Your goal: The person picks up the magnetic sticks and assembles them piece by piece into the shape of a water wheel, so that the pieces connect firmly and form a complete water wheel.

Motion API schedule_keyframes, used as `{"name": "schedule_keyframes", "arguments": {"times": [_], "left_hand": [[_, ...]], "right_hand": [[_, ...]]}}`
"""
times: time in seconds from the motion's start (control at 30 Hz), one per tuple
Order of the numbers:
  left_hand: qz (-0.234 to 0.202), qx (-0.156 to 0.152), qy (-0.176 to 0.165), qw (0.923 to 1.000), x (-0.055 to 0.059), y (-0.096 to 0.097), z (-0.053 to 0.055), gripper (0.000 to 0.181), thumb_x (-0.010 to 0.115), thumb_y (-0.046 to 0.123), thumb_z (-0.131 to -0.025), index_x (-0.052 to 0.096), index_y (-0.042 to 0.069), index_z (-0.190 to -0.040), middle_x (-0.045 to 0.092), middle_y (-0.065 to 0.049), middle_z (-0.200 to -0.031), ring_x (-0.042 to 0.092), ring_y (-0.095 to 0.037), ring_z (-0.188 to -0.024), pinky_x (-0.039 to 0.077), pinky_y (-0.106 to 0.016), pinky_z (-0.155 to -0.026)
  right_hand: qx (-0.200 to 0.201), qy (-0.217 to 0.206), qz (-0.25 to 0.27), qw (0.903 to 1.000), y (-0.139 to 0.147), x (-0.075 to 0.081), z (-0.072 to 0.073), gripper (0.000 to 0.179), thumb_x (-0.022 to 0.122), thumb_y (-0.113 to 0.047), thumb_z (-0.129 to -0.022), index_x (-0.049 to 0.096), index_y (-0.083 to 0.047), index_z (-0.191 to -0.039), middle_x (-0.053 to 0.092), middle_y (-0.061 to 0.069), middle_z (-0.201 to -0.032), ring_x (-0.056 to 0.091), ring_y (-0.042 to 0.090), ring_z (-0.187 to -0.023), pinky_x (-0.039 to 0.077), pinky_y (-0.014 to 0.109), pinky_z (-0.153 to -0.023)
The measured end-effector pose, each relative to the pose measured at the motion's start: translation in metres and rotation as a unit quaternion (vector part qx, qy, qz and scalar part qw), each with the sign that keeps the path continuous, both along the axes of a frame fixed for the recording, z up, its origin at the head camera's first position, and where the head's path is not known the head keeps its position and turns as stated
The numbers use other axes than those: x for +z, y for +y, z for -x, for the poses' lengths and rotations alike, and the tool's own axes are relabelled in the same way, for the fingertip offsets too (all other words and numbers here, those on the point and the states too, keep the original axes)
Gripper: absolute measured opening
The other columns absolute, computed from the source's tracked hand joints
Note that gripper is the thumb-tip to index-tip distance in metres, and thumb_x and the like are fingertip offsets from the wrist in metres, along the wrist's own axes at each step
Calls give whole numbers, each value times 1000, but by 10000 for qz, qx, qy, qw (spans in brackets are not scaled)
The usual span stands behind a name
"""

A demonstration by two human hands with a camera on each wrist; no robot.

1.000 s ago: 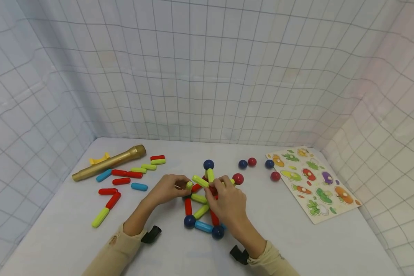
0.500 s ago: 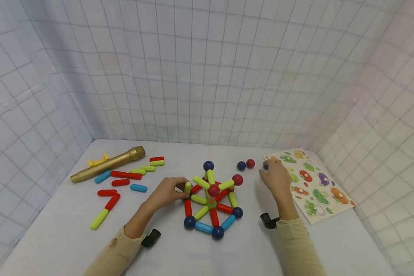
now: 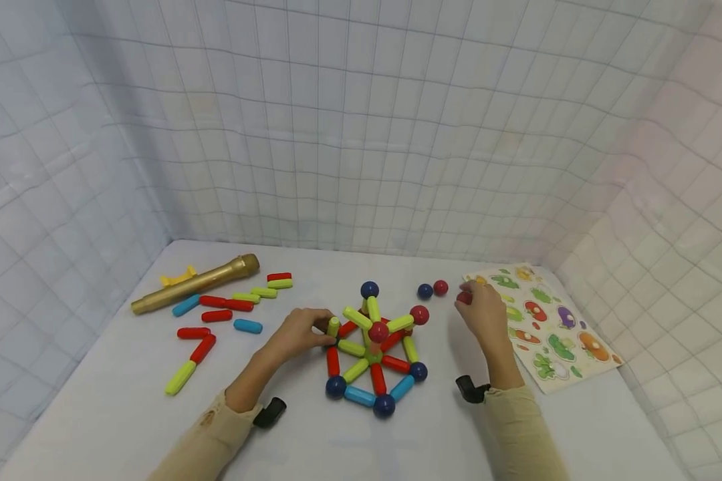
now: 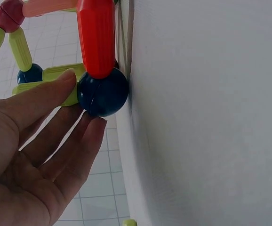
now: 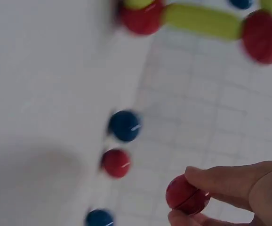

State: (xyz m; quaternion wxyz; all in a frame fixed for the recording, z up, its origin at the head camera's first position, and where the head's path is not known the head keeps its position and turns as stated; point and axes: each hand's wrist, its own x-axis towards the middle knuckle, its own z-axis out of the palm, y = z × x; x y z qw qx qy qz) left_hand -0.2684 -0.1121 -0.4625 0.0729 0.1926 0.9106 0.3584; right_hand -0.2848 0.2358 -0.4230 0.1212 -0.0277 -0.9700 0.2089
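Note:
A magnetic model of coloured rods and balls stands mid-table, its green hub [image 3: 374, 354] ringed by spokes. At its left corner my left hand [image 3: 301, 332] pinches an upright yellow-green rod [image 3: 333, 326] at its base. In the left wrist view the thumb lies on that rod and the fingertips are by the dark blue ball [image 4: 103, 92] it joins. My right hand [image 3: 485, 314], by the picture sheet, holds a red ball [image 5: 187, 195] between thumb and fingers, raised off the table. One yellow-green rod [image 3: 357, 317] slants up from the red top ball [image 3: 378, 332].
A blue ball [image 3: 425, 291] and a red ball [image 3: 440, 287] lie behind the model. The vegetable picture sheet [image 3: 550, 374] is at right. Loose red rods [image 3: 216, 315], blue rods [image 3: 248, 326] and green rods lie left, near a gold microphone [image 3: 198, 284].
My right hand has left the model and gone right to the loose balls, where it has picked up a red ball. The left hand keeps its hold at the left corner.

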Motion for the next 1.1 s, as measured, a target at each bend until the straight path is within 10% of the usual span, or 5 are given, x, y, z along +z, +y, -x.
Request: {"name": "schedule_keyframes", "arguments": {"times": [0.1, 0.27, 0.47, 1.1], "left_hand": [[43, 105, -58, 9999, 1, -2, 1, 27, 77, 16, -83, 69, 13, -109, 74, -2, -100, 68, -19, -98, 51, -46, -92], [-38, 214, -71, 9997, -1, 0, 0, 27, 77, 15, -82, 69, 12, -108, 75, -3, -100, 68, -19, -97, 52, -45, -92], [-192, 30, -30, 9998, 1, -1, -1, 26, 76, 14, -83, 69, 11, -108, 75, -4, -101, 70, -21, -97, 52, -46, -93], [-126, 132, -86, 9998, 3, -3, -1, 35, 78, 16, -82, 68, 9, -114, 75, -3, -97, 69, -18, -94, 51, -46, -95]], "right_hand": [[905, 725, 592, 9915, -41, 24, -18, 40, 74, -16, -85, 62, -7, -122, 64, 17, -108, 65, 28, -91, 56, 40, -76], [2690, 1378, 989, 9481, -103, 43, -38, 33, 77, -14, -84, 66, -10, -115, 66, 6, -110, 69, 18, -90, 59, 32, -76], [3641, 1457, 811, 9163, -148, 45, -36, 29, 76, -8, -83, 67, -11, -110, 67, 2, -110, 67, 14, -92, 57, 28, -81], [3694, -126, -560, 9275, -177, 34, -36, 30, 73, -14, -87, 71, -15, -117, 67, 2, -115, 65, 16, -98, 56, 29, -85]]}}
